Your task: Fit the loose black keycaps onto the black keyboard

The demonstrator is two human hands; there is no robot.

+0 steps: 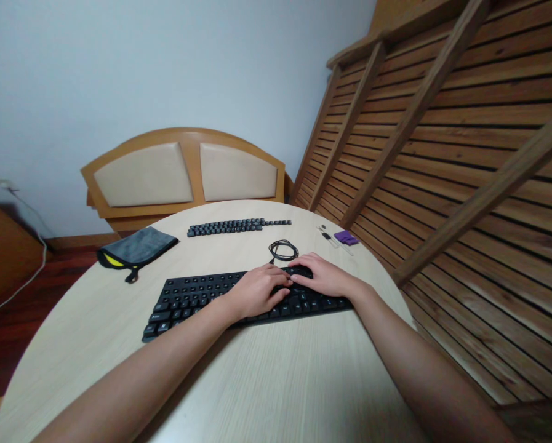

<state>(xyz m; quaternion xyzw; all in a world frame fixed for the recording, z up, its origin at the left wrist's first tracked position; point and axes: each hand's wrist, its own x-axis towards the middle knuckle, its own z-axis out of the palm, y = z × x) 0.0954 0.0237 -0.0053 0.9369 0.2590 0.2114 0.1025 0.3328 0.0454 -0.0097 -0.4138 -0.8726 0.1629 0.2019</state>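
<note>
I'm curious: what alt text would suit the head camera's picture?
A person's left hand and right hand sit close together on a black keyboard, many keys missing, on a round pale table. Farther back lie loose keycaps in rows, a coiled cable, a grey cloth and something purple.

The keyboard [202,289] lies on the table [276,381], left hand [257,288] over its middle, right hand [324,275] over its right part. Behind the keyboard: a cable coil [276,255], then keycap rows [224,227] — beyond them, a headboard [188,166]. Behind-left of it, a cloth [141,246]; behind-right, small tools [327,236] — and slatted boards [442,147] to its right.
</note>
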